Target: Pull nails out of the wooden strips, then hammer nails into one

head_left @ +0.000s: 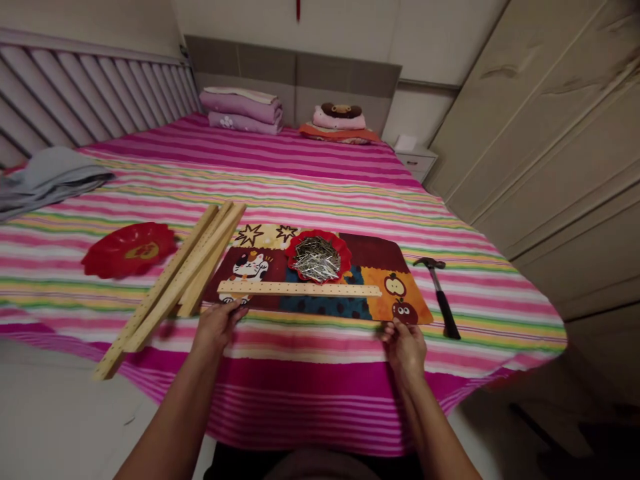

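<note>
A printed mat (330,308) with cartoon pictures lies on the bed. My left hand (216,327) is closed at its front left edge, and my right hand (407,350) pinches the front edge near the right corner. On the mat, a wooden strip (300,289) with rows of small dark holes or nail heads lies crosswise. Just behind it stands a red scalloped dish (345,250) heaped with nails (316,259). To the left, several more dotted wooden strips (173,280) are piled at a slant. A claw hammer (443,300) with a black handle rests right of the mat.
A red plate (113,253) sits left of the strips, with grey cloth (50,177) farther back. Folded purple bedding (243,110) and a pink stack (340,121) lie by the headboard (345,80). Wardrobe doors (560,133) line the right side.
</note>
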Available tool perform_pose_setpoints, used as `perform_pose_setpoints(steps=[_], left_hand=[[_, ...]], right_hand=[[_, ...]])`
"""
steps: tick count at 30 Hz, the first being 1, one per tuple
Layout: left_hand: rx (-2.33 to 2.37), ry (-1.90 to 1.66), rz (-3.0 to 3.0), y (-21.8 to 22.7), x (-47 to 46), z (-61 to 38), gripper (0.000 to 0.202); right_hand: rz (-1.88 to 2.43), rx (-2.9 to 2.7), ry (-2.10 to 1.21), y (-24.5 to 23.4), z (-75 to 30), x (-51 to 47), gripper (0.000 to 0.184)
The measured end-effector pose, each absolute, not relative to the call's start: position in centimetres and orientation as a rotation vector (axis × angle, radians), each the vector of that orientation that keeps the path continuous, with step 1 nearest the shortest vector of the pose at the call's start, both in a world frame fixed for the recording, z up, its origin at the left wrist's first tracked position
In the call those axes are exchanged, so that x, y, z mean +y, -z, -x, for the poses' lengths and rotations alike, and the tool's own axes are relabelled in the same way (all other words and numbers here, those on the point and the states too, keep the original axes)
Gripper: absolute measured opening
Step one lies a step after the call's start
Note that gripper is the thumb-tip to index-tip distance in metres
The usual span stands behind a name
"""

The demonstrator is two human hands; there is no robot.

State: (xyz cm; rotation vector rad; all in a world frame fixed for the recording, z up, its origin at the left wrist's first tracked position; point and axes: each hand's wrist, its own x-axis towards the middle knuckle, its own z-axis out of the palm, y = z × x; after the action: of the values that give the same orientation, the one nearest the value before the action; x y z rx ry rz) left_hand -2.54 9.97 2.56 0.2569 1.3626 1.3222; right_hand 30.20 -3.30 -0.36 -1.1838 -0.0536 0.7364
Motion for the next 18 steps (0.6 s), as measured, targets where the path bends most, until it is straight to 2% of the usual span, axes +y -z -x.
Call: perform_pose_setpoints(steps=[7, 18], left_hand=[[1.335, -1.32, -0.266, -2.03, 9.9, 2.84, 0.023], [1.345, -1.315, -0.286, -1.69, 9.78, 2.93, 0.032]], right_hand=[[1.154, -0.099, -0.764, 0.18, -30.35, -3.43, 0.039], [1.153, -0.148, -0.807, 0.69, -30.89, -3.53, 0.041]])
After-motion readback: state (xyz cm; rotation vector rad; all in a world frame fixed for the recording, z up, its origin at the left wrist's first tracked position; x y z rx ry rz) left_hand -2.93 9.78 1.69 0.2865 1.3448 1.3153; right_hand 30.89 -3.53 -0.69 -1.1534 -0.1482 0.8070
